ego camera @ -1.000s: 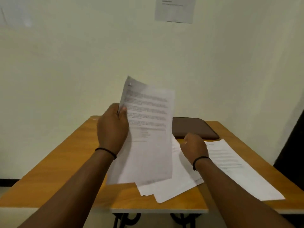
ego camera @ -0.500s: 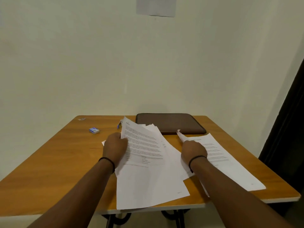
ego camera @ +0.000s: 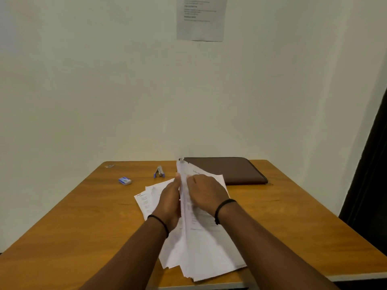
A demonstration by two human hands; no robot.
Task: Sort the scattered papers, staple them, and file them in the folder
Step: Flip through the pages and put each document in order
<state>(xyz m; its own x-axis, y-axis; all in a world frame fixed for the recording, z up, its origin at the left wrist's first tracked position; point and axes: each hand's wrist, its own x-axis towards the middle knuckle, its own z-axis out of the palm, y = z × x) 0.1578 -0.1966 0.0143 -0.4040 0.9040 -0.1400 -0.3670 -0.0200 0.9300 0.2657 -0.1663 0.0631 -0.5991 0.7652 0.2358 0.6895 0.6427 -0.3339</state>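
1. Gripped a raised sheaf of white printed papers (ego camera: 189, 208) between both hands, upper edge tilted toward the wall.
2. Closed the left hand (ego camera: 170, 203) on the sheaf's left face, thumb at the edge.
3. Pressed the right hand (ego camera: 206, 194) on the right face, fingers curled (exact grip hidden).
4. Left more white sheets (ego camera: 146, 198) flat on the orange-brown wooden table (ego camera: 73, 216).
5. Spotted a flat dark brown zip folder (ego camera: 230, 170) closed by the wall, just behind the hands.
6. Noted a small blue-and-silver stapler (ego camera: 159, 172) and a little blue staple box (ego camera: 125, 181) well left.
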